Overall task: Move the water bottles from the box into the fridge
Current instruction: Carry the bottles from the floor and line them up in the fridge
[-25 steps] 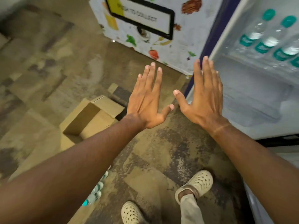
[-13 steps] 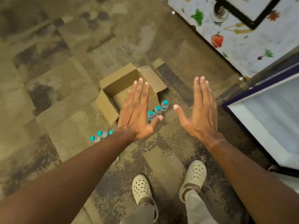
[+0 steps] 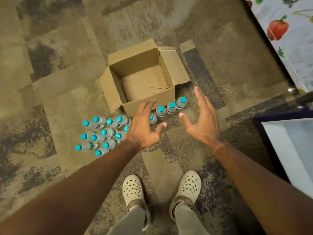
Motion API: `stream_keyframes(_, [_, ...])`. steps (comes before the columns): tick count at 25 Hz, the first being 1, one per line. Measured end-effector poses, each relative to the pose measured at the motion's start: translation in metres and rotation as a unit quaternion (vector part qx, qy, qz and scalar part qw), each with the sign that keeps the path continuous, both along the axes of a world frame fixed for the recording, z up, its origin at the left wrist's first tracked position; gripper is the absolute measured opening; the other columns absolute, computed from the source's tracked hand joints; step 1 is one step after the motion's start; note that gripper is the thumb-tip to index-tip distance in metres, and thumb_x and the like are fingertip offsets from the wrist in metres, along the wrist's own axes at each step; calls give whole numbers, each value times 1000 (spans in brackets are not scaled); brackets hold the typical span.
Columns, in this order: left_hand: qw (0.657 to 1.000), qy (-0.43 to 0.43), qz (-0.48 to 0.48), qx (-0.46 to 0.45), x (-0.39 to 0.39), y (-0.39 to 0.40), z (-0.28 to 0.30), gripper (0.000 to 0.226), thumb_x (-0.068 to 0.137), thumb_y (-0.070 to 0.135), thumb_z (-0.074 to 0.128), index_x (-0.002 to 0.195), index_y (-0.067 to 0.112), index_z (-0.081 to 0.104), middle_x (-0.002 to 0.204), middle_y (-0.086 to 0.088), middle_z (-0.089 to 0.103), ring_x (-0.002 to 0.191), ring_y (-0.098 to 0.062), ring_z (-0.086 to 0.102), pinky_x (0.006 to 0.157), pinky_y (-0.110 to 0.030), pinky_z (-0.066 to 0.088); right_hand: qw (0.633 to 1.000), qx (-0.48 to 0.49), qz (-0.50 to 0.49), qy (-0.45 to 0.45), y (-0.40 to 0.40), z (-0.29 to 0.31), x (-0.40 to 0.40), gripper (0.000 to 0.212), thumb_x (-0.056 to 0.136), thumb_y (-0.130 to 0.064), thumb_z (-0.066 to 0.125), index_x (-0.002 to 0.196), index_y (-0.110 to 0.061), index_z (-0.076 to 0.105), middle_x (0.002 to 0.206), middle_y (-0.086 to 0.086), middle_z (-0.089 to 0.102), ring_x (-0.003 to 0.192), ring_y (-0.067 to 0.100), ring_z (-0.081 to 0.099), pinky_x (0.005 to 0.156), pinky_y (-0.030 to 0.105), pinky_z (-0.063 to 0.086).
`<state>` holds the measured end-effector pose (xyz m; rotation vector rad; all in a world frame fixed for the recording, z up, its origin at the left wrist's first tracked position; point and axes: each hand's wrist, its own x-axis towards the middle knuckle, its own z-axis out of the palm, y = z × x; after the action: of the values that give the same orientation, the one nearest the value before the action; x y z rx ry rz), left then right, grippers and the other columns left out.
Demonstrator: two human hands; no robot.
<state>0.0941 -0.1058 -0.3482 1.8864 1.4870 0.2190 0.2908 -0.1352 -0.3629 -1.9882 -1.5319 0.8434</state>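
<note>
- Reaching for water bottles (image 3: 101, 133): clear plastic, teal caps, standing on the carpet (image 3: 50, 73) beside the box (image 3: 149, 102), a short row along its front wall.
- Box: brown corrugated card, flaps out, seemingly empty.
- Left hand (image 3: 144, 128) and right hand (image 3: 201, 122): grip apart, holding nothing.
- Next, judged: close on bottles, carry to fridge (image 3: 288, 150) at right.

Floor: patchwork carpet (image 3: 55, 68) in tan and dark brown blocks (worn, mottled pile). Upper right: white panel (image 3: 291, 39) printed with vegetables.
</note>
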Motion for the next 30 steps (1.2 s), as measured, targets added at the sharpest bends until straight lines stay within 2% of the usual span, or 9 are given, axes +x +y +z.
stream_keyframes(3, [996,-47,61,-51,29,14,-48,69,81,24,74,141,15,42,135,-3,50,116,-11,52,99,-25,43,999,-15,-13,31,19,-49,17,81,83,-22,74,151,-19,29,143,4,48,130,13,44,113,36,35])
stream_keyframes(5, [987,-77,105,-89,42,24,-87,66,78,16,77,137,16,48,133,0,53,115,-11,56,99,-27,49,997,-29,-40,59,32,-86,26,76,82,-19,74,148,-20,35,143,1,49,127,9,47,111,35,40])
stream_keyframes(7, [984,-77,120,-106,53,37,-128,65,76,13,78,135,15,51,130,2,56,113,-11,56,100,-29,50,995,-37,-54,73,46,-125,33,72,83,-15,74,145,-19,39,141,0,51,122,7,49,108,28,42])
stream_keyframes(9, [982,-69,124,-123,62,51,-167,64,76,11,79,134,15,51,126,5,57,111,-9,55,100,-24,48,995,-40,-60,71,60,-167,40,68,82,-12,74,142,-18,43,139,0,53,119,6,52,104,24,44])
stream_keyframes(14, [985,-43,114,-118,78,73,-235,57,75,8,79,127,16,56,118,8,57,103,-4,55,86,-8,46,997,-44,-50,48,87,-247,44,67,77,-9,76,137,-17,50,135,0,57,121,12,54,103,33,49])
stream_keyframes(17, [990,-26,113,-78,86,82,-251,49,78,7,78,123,14,60,114,8,58,97,-3,57,74,-1,46,997,-33,-35,55,95,-267,44,65,75,-7,77,135,-13,52,134,2,57,121,13,55,102,31,50])
stream_keyframes(20, [994,-9,100,-42,94,90,-255,48,76,9,80,121,12,63,116,3,63,101,-6,59,89,-13,51,998,-22,-32,58,100,-273,47,61,75,-8,79,132,-11,56,131,3,59,116,11,58,99,26,51])
stream_keyframes(22, [995,3,96,-38,95,92,-256,46,75,10,81,118,13,66,116,2,65,101,-7,60,92,-20,53,997,-17,-27,64,101,-274,50,57,75,-10,80,128,-12,60,129,4,61,112,11,59,97,23,51])
stream_keyframes(30, [989,-24,136,-59,93,95,-254,36,68,12,86,101,14,72,96,8,68,83,-3,66,75,-15,57,994,-6,-50,95,98,-266,51,48,70,-14,85,116,-15,69,119,1,68,101,8,64,84,18,56])
